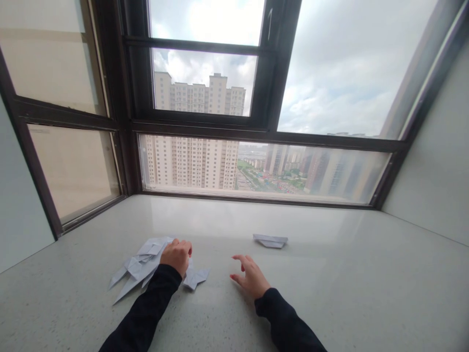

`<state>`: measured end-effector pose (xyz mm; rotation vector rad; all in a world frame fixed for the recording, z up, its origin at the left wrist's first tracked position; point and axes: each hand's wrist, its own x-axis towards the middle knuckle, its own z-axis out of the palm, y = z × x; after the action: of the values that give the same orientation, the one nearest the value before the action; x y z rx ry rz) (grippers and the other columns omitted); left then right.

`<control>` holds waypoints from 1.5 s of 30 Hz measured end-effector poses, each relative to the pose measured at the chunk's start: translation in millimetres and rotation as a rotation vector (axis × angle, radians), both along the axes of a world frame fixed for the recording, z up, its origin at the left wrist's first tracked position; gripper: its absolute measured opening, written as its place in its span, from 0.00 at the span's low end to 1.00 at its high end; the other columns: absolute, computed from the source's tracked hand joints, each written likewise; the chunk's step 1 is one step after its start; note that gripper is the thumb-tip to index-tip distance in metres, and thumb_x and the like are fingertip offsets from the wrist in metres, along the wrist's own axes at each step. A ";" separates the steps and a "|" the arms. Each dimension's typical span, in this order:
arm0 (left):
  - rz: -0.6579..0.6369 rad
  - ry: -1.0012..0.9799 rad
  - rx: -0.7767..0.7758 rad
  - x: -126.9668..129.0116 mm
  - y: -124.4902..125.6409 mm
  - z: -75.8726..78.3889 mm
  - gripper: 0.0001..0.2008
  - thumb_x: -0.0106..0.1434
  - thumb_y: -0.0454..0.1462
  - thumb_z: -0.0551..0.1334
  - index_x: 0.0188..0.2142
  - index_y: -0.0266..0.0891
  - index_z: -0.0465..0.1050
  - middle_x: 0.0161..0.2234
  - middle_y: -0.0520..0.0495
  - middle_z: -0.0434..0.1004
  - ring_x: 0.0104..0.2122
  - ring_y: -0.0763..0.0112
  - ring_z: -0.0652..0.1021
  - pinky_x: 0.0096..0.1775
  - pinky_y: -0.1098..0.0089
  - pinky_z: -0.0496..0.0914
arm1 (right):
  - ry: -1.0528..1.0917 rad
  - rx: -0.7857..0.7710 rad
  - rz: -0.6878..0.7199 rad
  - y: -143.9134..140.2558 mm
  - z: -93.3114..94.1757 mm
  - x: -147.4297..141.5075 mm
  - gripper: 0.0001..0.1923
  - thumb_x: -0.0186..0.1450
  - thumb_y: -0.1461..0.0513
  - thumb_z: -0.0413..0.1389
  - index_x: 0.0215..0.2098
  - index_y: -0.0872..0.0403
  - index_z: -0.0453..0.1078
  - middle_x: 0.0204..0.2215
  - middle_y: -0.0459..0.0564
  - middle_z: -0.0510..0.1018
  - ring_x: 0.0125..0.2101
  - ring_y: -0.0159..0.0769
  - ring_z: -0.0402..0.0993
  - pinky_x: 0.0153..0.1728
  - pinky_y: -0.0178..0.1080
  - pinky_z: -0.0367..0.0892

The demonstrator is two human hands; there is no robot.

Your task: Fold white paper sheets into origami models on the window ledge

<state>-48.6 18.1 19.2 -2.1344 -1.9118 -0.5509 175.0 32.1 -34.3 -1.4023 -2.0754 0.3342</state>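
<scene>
Two hands (177, 255); one paper pile (141, 266); one separate folded paper (270, 240).

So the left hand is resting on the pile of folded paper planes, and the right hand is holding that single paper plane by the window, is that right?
Not quite. In the head view the right hand holds nothing: it hovers open over the sill, apart from the single paper plane. The left hand does rest on the pile of folded paper planes.

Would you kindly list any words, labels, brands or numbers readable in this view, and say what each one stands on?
None can be read.
The white folded paper pieces under the left hand look blank.
The single white folded paper beyond the right hand shows no print either.
The beige tower blocks outside the dark-framed window are too far away for any sign to be made out.
</scene>
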 end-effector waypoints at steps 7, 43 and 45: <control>0.100 0.063 -0.070 -10.5 4.0 -10.3 0.15 0.52 0.24 0.49 0.25 0.40 0.70 0.29 0.47 0.73 0.34 0.63 0.69 0.35 0.66 0.58 | 0.036 -0.028 0.057 0.5 -1.4 3.1 0.23 0.54 0.69 0.50 0.49 0.58 0.57 0.21 0.42 0.61 0.22 0.30 0.61 0.31 0.34 0.62; 0.024 -0.639 0.493 -18.1 21.2 -26.7 0.07 0.47 0.27 0.50 0.23 0.39 0.61 0.28 0.50 0.59 0.24 0.72 0.67 0.25 0.72 0.67 | -0.094 -0.043 0.074 -0.8 1.1 -2.2 0.17 0.57 0.66 0.45 0.45 0.53 0.63 0.25 0.46 0.71 0.24 0.31 0.66 0.30 0.32 0.59; 0.048 -0.681 0.505 -20.1 22.6 -28.0 0.05 0.48 0.29 0.51 0.25 0.39 0.62 0.29 0.50 0.60 0.25 0.71 0.67 0.26 0.71 0.67 | -0.144 -0.040 0.074 -4.1 3.6 -5.5 0.17 0.57 0.67 0.45 0.45 0.52 0.63 0.29 0.47 0.72 0.27 0.32 0.67 0.30 0.32 0.59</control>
<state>-68.8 40.7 -8.7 -1.6790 -1.8095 -1.7106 169.5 28.0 -30.7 -1.4127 -2.2533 0.3145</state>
